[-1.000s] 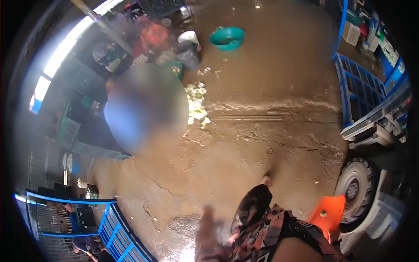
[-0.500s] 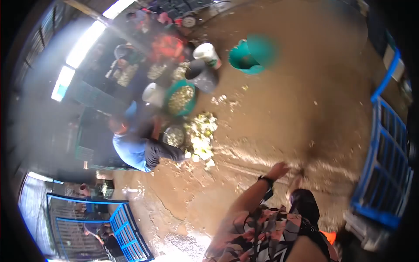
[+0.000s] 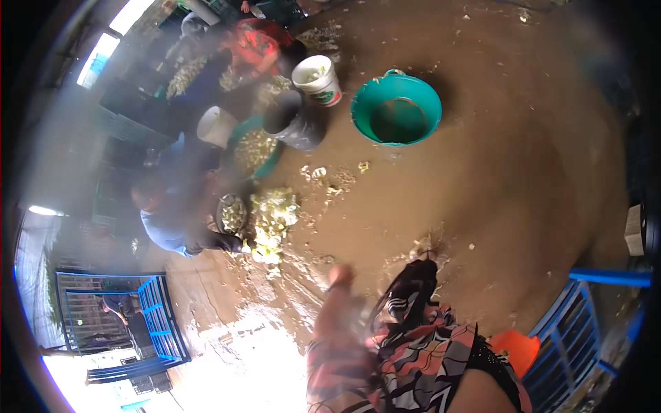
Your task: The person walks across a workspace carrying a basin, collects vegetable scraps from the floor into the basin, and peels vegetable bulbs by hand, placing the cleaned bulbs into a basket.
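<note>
My left hand (image 3: 341, 277) reaches out over the wet brown floor, its fingers small and blurred. No held thing can be made out in it. Patterned pink, black and white clothing (image 3: 420, 347) fills the bottom middle. A long dark thing (image 3: 412, 286), its kind unclear, extends from the clothing towards the floor. My right hand is not in view; a patch of bare skin (image 3: 485, 392) shows at the bottom edge. Left of my left hand, pale vegetable scraps (image 3: 274, 219) lie heaped on the floor.
A green tub (image 3: 430, 113) stands beyond. A white bucket (image 3: 317, 81) and a dark bucket (image 3: 299, 127) are farther left. A person in blue (image 3: 162, 233) crouches beside the scraps; another wears red (image 3: 258, 48). Blue metal gates (image 3: 162, 310) and an orange container (image 3: 515, 352) flank me.
The view has turned and shifted. My left hand now appears farther left, away from the dark thing. The scraps and the crouching person in blue also appear farther left; the green tub shows fully.
</note>
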`<state>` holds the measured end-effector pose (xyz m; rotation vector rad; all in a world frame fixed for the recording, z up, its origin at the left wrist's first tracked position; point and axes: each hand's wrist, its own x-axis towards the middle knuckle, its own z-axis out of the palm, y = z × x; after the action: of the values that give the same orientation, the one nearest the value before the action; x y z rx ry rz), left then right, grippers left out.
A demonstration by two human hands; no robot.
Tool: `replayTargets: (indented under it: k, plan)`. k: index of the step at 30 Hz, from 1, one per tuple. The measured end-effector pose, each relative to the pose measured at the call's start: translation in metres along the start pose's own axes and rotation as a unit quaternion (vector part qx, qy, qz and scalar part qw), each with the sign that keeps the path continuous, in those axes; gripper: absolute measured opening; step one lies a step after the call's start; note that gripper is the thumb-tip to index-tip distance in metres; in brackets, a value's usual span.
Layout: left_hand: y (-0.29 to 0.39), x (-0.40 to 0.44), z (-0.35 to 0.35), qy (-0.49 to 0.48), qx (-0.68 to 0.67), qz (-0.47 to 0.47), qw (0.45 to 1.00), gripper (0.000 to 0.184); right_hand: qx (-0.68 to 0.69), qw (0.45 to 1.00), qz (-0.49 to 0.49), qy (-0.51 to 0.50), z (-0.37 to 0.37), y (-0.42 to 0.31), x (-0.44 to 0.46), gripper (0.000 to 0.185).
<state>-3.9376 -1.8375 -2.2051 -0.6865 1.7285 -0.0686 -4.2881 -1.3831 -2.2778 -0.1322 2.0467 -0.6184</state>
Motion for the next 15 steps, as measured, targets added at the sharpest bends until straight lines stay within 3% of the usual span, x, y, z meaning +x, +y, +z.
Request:
replayTargets:
  k: [1,2,3,5,6,7,8,9,12,14,15]
  plan:
    - [0.025,0.075,-0.024,0.089,-0.019,0.053,0.994,0.024,-0.011,1.000,0.004,0.011,-0.036,-0.001,0.040,0.026]
    - [0.063,0.148,-0.120,0.210,-0.125,0.055,0.968,0.026,-0.016,1.000,0.008,0.021,-0.074,-0.003,0.087,0.026]
    - [0.121,0.203,-0.220,0.230,-0.309,0.073,0.920,0.025,-0.023,0.999,0.010,0.025,-0.116,-0.010,0.137,0.026]
    - [0.233,0.273,-0.466,0.260,-0.654,0.149,0.695,0.025,-0.037,0.998,0.019,0.038,-0.202,-0.023,0.248,0.026]
    - [0.274,0.280,-0.570,0.259,-0.635,0.235,0.689,0.026,-0.043,0.998,0.022,0.044,-0.241,-0.024,0.302,0.026]
    - [0.306,0.283,-0.657,0.177,-0.647,0.291,0.682,0.026,-0.050,0.997,0.027,0.051,-0.277,-0.026,0.351,0.026]
    - [0.338,0.296,-0.721,0.218,-0.613,0.354,0.672,0.026,-0.055,0.996,0.030,0.058,-0.310,-0.025,0.398,0.026]
    - [0.366,0.317,-0.765,0.258,-0.573,0.416,0.657,0.026,-0.058,0.996,0.033,0.067,-0.339,-0.020,0.443,0.026]
    - [0.419,0.428,-0.802,0.152,-0.601,0.363,0.695,0.027,-0.065,0.994,0.034,0.080,-0.415,-0.006,0.579,0.026]
    - [0.422,0.481,-0.808,0.071,-0.658,0.192,0.725,0.031,-0.068,0.994,0.035,0.083,-0.469,-0.006,0.681,0.026]
    - [0.437,0.573,-0.730,0.145,-0.537,0.175,0.812,0.030,-0.072,0.993,0.035,0.084,-0.496,-0.012,0.739,0.026]
